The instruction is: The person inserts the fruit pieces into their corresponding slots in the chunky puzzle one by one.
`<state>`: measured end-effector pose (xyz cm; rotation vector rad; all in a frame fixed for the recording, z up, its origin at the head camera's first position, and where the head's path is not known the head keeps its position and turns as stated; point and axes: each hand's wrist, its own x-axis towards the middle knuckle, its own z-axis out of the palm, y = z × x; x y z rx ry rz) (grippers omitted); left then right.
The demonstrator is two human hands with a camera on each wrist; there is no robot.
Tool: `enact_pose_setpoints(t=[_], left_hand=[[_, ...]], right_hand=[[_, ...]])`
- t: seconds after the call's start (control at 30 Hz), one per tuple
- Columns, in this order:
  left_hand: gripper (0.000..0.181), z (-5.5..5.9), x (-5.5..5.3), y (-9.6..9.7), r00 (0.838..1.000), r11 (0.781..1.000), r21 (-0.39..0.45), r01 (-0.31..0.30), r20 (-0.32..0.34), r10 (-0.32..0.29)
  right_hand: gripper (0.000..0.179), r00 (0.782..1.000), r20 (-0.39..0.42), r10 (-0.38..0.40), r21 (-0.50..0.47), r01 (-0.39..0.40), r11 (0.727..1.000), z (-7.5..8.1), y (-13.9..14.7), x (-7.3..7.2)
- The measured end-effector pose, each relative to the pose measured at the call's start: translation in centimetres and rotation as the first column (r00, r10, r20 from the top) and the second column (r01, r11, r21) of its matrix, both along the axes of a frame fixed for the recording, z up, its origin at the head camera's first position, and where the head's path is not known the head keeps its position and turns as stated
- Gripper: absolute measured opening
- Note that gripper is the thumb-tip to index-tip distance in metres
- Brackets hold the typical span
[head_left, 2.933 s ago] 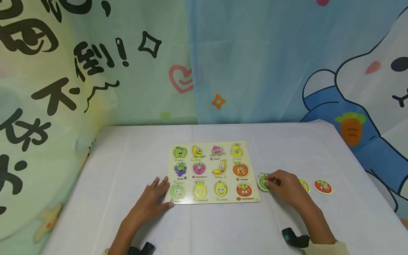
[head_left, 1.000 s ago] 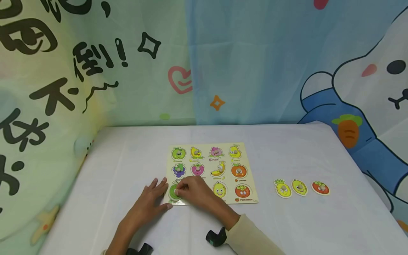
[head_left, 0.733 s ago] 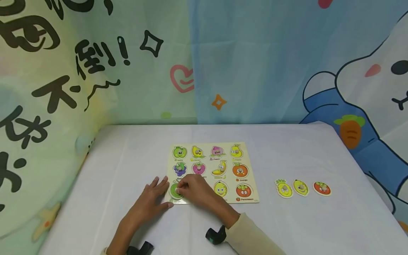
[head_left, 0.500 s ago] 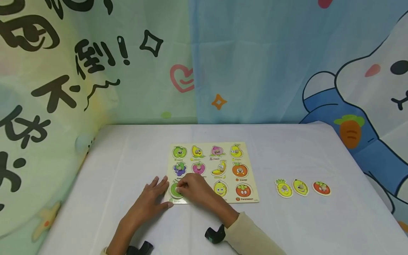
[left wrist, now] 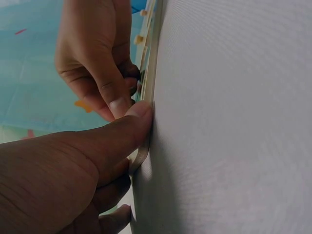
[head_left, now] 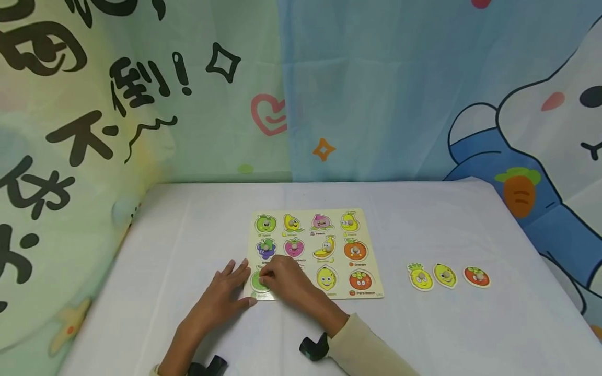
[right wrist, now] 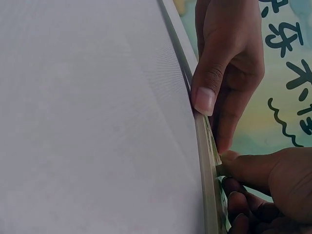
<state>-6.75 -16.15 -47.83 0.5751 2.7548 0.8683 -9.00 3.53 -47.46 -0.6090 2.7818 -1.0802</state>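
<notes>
The round green fruit piece point(head_left: 256, 282) is at the near left corner of the fruit puzzle board point(head_left: 340, 263). The right hand point(head_left: 289, 279) reaches across the board with thumb and fingertips closed in a pinch on that piece's knob. The left hand point(head_left: 226, 292) is spread and loose, its fingers along the board's left edge and its thumb against the near edge by the corner.

Around the piece, apple, grape, strawberry, banana, orange and other fruit pictures fill the board. Well apart to the right lie a pineapple piece point(head_left: 420, 278), a lemon piece point(head_left: 444, 276) and a persimmon piece point(head_left: 477, 277), in a row.

The right hand covers part of the green piece and the place just right of it; whether the piece sits flush is hard to make out. A black wrist device point(head_left: 208, 366) by the left arm is cut off below; another point(head_left: 314, 347) hangs by the right sleeve point(head_left: 369, 347).

A white cloth point(head_left: 202, 224) covers the counter. Behind stands a printed backdrop point(head_left: 367, 94) with lettering and a cropped cartoon rabbit point(head_left: 541, 130).
</notes>
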Motion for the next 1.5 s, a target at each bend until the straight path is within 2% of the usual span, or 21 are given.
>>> enact_pose_setpoints(t=[0.23, 0.43, 0.53, 0.73, 0.83, 1.1, 1.33, 1.5], left_hand=[[0.072, 0.0, -0.1, -0.1, 1.000, 1.000, 0.001, 0.009, -0.013, -0.009], [0.073, 0.0, 0.0, -0.2, 1.000, 1.000, 0.006, 0.015, 0.004, -0.015], [0.073, 0.0, 0.0, -0.2, 1.000, 1.000, 0.005, 0.015, 0.014, -0.015], [0.073, 0.2, 0.0, -0.2, 1.000, 1.000, -0.009, 0.006, 0.003, -0.006], [0.074, 0.2, 0.0, -0.1, 1.000, 1.000, -0.014, -0.001, 0.004, 0.001], [0.074, 0.3, 0.1, 0.3, 1.000, 1.000, -0.019, -0.019, 0.011, 0.019], [0.075, 0.3, 0.2, 0.5, 1.000, 0.999, -0.027, -0.024, 0.009, 0.024], [0.074, 0.1, 0.2, 0.4, 1.000, 1.000, -0.019, -0.016, 0.002, 0.016]], right_hand=[[0.009, 0.998, -0.041, 0.050, 0.016, -0.050, 0.999, 0.0, -0.2, 0.0], [0.016, 0.996, -0.005, 0.085, 0.052, -0.085, 0.995, 0.6, 0.3, 0.1], [0.020, 0.992, 0.005, 0.129, 0.072, -0.129, 0.989, 1.2, 1.0, 0.1], [0.023, 0.981, 0.018, 0.191, 0.056, -0.192, 0.980, 2.0, 2.5, 0.1], [0.022, 0.985, 0.020, 0.169, 0.044, -0.169, 0.985, 1.9, 3.2, 0.2], [0.017, 0.999, 0.001, 0.039, -0.019, -0.039, 0.999, 0.9, 5.9, 0.9], [0.017, 0.997, -0.017, -0.079, -0.148, 0.076, 0.986, 0.7, 8.9, 1.4], [0.014, 0.988, -0.067, -0.142, -0.164, 0.129, 0.978, 1.1, 10.8, 1.8]])
